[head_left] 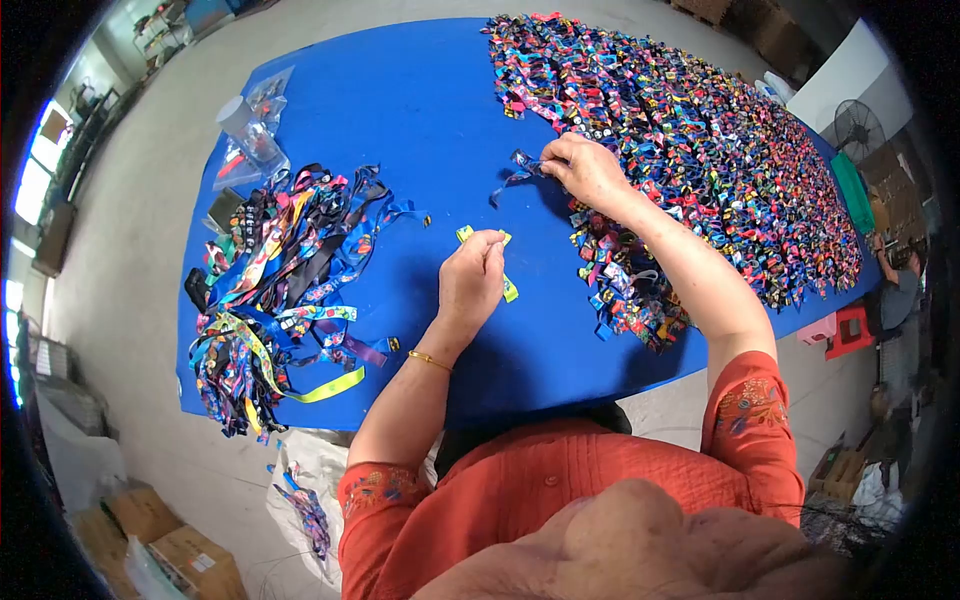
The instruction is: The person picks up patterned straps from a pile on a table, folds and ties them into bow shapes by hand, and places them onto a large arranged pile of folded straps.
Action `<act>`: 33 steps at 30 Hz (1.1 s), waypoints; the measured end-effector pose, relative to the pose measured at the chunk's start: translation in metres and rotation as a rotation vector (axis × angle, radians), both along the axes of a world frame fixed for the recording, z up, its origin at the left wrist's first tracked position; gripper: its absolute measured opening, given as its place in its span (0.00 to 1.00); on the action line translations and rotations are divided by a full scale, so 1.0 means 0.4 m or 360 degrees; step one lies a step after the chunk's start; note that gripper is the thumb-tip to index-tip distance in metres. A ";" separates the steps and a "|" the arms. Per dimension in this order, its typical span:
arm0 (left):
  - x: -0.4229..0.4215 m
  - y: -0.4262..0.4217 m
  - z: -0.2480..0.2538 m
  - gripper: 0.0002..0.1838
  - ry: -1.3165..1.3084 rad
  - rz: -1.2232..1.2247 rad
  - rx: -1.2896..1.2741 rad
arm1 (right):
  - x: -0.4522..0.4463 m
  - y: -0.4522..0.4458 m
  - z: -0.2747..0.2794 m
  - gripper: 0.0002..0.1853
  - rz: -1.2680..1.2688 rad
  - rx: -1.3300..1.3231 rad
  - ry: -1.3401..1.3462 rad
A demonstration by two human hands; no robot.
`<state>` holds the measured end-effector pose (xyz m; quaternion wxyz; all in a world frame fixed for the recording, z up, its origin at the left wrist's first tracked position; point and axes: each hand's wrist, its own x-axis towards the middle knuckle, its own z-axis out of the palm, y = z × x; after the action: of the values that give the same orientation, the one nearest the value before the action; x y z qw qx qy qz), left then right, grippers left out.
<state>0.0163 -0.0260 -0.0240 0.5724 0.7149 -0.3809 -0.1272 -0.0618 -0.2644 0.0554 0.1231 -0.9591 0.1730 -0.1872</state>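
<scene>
My left hand (472,280) is closed on a yellow-green printed ribbon strap (511,290), whose ends stick out on both sides of the fingers. Further forward and right, my right hand (592,175) pinches a dark blue patterned ribbon strap (517,176) that hangs towards the left. Just beyond that hand spreads a wide mass of small looped ribbon straps (680,150) in many colours, laid close together. To the left of my left hand lies a loose heap of long printed straps (290,270).
A blue table (390,100) carries everything. At its far left are a clear plastic cup (250,135) and clear bags (268,95). A white sack (310,470) with straps is below the near edge. Cardboard boxes (190,560), a red stool (850,331) and a fan (858,127) stand around.
</scene>
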 end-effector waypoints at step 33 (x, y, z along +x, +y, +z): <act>-0.031 0.002 0.000 0.03 -0.0371 -0.0168 -0.0200 | 0.215 -0.297 -0.066 0.08 -0.0630 -0.0265 0.0110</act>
<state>0.0040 -0.0254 -0.0241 0.5603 0.6666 -0.4892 -0.0490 0.0243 -0.3834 0.0292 -0.0017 -0.9191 0.3460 -0.1883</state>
